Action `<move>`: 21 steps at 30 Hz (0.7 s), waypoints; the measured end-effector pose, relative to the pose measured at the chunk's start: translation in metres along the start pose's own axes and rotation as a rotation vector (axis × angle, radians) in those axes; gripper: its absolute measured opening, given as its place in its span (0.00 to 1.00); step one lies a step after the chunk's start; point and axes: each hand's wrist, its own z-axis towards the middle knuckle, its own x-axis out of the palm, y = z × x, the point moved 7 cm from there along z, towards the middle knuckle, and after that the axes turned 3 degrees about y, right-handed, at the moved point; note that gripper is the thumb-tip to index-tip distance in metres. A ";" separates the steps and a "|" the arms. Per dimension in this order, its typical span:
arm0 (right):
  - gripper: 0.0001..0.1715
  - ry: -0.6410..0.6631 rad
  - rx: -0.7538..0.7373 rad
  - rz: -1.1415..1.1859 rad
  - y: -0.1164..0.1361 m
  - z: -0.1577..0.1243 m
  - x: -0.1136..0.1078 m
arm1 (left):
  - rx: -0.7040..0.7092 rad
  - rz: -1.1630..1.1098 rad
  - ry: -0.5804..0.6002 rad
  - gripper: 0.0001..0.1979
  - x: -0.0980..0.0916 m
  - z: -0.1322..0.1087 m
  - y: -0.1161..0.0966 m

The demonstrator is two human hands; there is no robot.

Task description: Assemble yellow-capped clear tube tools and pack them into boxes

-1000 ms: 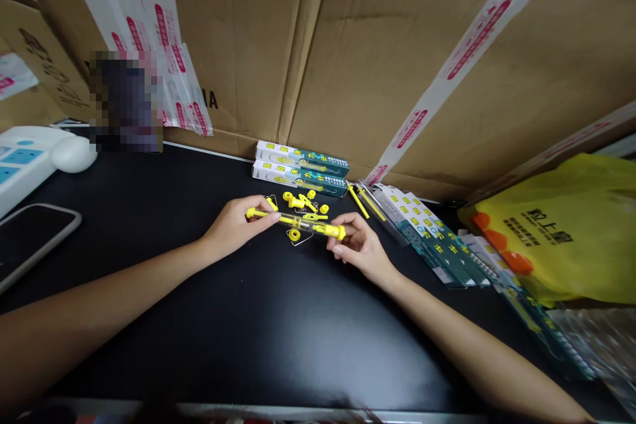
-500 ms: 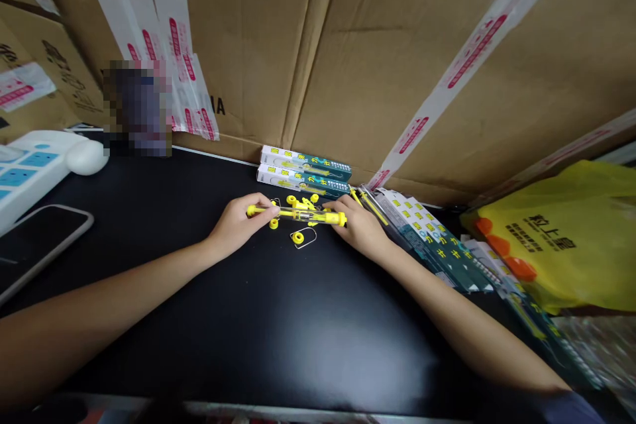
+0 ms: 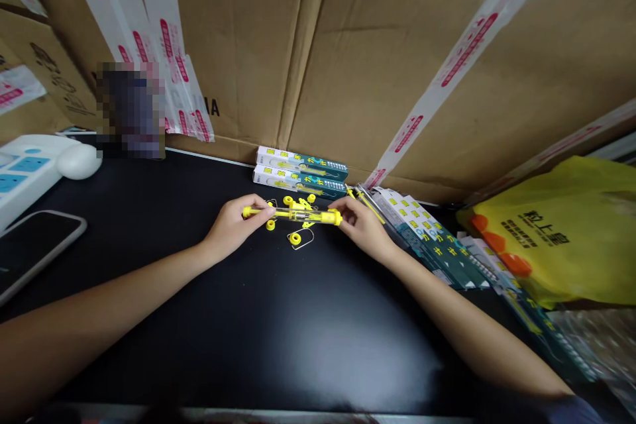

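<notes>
A clear tubular spring scale (image 3: 302, 214) with yellow ends is held level above the black table (image 3: 278, 324). My left hand (image 3: 240, 218) pinches its left part, thumb in front and fingers behind. At the opposite end, my right hand (image 3: 365, 228) closes its fingertips on the yellow cap. Behind and below the tube lie several small yellow parts, partly hidden by it. Nearer me are a yellow ring (image 3: 295, 238) and a bent wire loop (image 3: 307, 243). A yellow collar (image 3: 270, 225) sits close to my left hand.
Two printed boxes (image 3: 301, 179) lie against the cardboard (image 3: 248, 46) at the back. More flat boxes (image 3: 432, 238) and a yellow bag (image 3: 556, 232) are on the right. On the left are a phone (image 3: 40, 248) and a white power strip (image 3: 30, 169).
My right fingers, earlier stretched behind the tube's end, are now more curled at the yellow cap. The spring scale stays level between both hands. The view has shifted slightly.
</notes>
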 end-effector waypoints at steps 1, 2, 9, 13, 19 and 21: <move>0.07 -0.037 0.047 0.157 -0.002 -0.005 -0.002 | 0.004 0.001 0.003 0.11 0.000 0.000 -0.001; 0.08 -0.061 0.097 0.315 -0.004 -0.011 -0.003 | 0.004 0.005 0.008 0.11 0.001 0.000 -0.001; 0.13 -0.103 0.330 0.876 -0.007 -0.039 0.013 | -0.006 0.073 0.022 0.09 0.002 -0.001 0.000; 0.11 -0.065 0.320 0.969 -0.004 -0.037 0.017 | 0.004 0.104 0.035 0.09 0.002 -0.001 0.000; 0.12 0.019 0.321 0.981 0.003 -0.040 0.025 | 0.004 0.115 0.084 0.10 0.005 -0.001 -0.002; 0.12 0.022 0.315 0.988 0.004 -0.040 0.025 | 0.001 0.126 0.139 0.10 0.008 0.000 0.000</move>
